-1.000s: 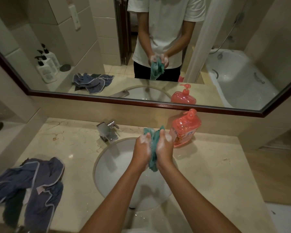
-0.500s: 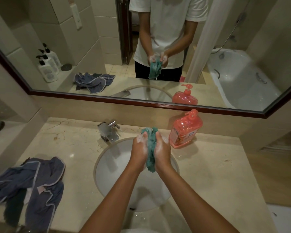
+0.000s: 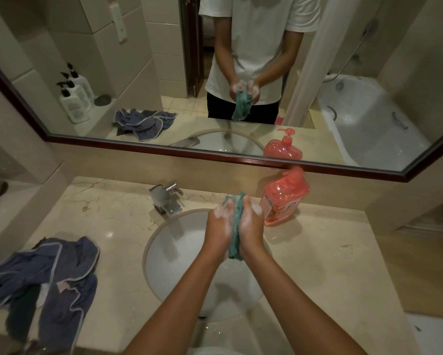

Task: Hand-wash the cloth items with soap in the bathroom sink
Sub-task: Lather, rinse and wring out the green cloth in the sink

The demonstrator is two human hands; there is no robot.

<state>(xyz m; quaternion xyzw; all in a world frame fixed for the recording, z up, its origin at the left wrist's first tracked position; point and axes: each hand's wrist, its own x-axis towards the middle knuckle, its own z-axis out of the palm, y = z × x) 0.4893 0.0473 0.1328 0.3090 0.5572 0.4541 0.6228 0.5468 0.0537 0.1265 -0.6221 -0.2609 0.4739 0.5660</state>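
Note:
A teal cloth (image 3: 235, 221) is bunched between both hands above the white sink bowl (image 3: 174, 252). My left hand (image 3: 219, 226) grips it from the left, my right hand (image 3: 251, 224) from the right, palms facing each other. White soap foam covers both hands. The cloth's top and bottom ends stick out beyond the hands. A red pump bottle of soap (image 3: 283, 197) stands on the counter just right of my right hand. Blue-grey cloths (image 3: 54, 280) lie in a heap on the counter at the left.
A chrome tap (image 3: 166, 198) stands behind the sink's left rim. The beige marble counter (image 3: 317, 272) runs left and right of the bowl. A wide mirror (image 3: 215, 73) above shows a person, white pump bottles and a bathtub.
The hands have shifted against each other around the teal cloth, with the right hand now reaching a little higher. The cloth hangs lower between the wrists than a second ago.

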